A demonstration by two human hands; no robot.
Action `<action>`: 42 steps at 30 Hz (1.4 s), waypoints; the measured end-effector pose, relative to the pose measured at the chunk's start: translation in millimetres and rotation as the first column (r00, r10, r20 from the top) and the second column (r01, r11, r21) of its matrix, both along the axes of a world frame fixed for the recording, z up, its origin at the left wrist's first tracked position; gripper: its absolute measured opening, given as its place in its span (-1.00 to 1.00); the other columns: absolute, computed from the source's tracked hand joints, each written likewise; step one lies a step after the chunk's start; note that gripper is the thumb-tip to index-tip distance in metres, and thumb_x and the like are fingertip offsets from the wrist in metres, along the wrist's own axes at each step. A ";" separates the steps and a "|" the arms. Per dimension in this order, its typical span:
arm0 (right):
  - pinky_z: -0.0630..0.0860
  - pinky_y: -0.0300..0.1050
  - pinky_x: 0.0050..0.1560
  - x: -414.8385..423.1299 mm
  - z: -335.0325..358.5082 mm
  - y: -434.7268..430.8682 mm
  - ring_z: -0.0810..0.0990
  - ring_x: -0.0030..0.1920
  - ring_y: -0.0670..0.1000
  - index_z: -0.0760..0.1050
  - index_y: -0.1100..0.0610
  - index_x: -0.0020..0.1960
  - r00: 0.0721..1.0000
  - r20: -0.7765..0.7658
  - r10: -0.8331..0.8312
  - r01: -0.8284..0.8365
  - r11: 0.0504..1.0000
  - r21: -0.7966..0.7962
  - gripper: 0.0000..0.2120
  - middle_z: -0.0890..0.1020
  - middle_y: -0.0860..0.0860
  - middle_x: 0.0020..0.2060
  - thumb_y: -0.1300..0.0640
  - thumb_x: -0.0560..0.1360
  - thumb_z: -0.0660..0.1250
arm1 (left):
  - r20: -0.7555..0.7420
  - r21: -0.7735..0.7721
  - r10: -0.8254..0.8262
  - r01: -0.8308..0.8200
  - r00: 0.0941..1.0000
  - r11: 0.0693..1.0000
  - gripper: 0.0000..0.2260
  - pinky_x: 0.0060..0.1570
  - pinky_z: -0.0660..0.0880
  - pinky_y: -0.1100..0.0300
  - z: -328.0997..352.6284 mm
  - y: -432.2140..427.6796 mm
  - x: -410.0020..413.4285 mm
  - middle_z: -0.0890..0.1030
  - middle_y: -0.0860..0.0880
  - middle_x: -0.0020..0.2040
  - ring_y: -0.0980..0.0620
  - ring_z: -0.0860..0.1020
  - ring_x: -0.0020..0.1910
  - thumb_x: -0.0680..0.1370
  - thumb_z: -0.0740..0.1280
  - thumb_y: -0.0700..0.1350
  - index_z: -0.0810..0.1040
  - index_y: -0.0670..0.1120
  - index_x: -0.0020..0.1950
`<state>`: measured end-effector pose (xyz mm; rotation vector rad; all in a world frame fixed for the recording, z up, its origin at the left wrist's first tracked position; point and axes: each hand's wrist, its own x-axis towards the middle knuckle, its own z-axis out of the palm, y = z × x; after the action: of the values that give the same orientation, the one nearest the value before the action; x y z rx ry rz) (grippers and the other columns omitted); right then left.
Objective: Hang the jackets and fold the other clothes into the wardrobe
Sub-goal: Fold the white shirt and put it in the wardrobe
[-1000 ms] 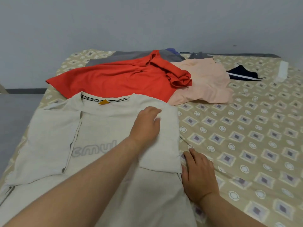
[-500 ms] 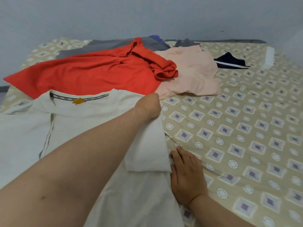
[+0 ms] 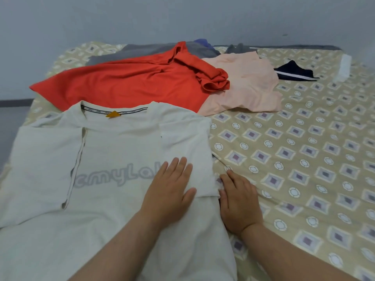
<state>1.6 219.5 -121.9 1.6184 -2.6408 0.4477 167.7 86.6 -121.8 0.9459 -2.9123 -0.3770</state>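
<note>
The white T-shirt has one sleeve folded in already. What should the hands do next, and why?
Probably fold in the other side. On the white T-shirt, the right sleeve lies tucked over the body, with the left hand flat on it and the right hand at its edge. The opposite sleeve is spread out flat, so the shirt isn't yet an even strip.

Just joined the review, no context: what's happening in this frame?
A person is folding a light grey T-shirt spread on the bed. The left hand lies flat on its folded-in sleeve; the right hand rests at the shirt's edge. A red shirt and a peach garment lie unfolded behind.
</note>
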 end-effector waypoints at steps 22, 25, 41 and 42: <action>-0.09 0.04 0.57 62.8 42.9 61.5 -0.13 0.60 0.09 -0.15 0.13 0.62 0.978 0.203 -0.047 -0.073 0.836 0.544 -0.47 -0.11 0.09 0.61 0.01 0.70 -0.16 | 0.060 0.398 0.357 -0.350 0.932 0.848 -0.49 0.48 -0.18 0.23 11.5 120.9 212.6 -0.06 -0.01 0.62 0.05 -0.09 0.59 0.69 0.09 0.06 0.05 0.01 0.61; 0.17 0.03 0.49 86.8 67.0 90.6 0.20 0.53 0.12 0.26 0.20 0.50 0.883 0.443 -0.154 -0.052 0.907 0.418 -0.56 0.30 0.13 0.49 0.07 0.71 -0.11 | 0.009 0.531 0.398 -0.342 0.917 0.775 -0.51 0.44 -0.15 0.31 25.1 128.3 232.1 0.03 0.02 0.61 0.09 -0.02 0.58 0.67 0.17 0.00 0.15 0.00 0.59; 0.47 -0.27 0.08 120.8 95.4 169.8 0.55 0.17 -0.25 0.62 -0.26 0.18 0.427 0.830 -0.360 -0.025 0.912 0.408 -0.79 0.58 -0.23 0.23 -0.11 0.60 0.28 | 0.418 0.455 0.661 -0.774 0.623 0.441 -0.61 -0.04 0.36 0.20 80.4 140.1 358.8 0.56 -0.12 0.23 -0.07 0.53 0.14 0.48 0.37 0.03 0.50 -0.16 0.23; 0.43 -0.35 0.02 122.3 103.2 183.6 0.54 0.10 -0.31 0.60 -0.41 0.09 0.375 0.864 -0.337 -0.081 0.916 0.392 -0.83 0.58 -0.35 0.15 -0.18 0.56 0.31 | 0.441 0.433 0.666 -0.793 0.601 0.429 -0.53 0.05 0.35 0.23 82.1 143.7 358.4 0.50 -0.11 0.35 -0.06 0.48 0.27 0.52 0.34 0.06 0.44 -0.16 0.35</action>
<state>123.9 403.1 -18.7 1.4034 -3.8719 1.2452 526.1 230.2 -39.8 2.3367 -2.1154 -1.1956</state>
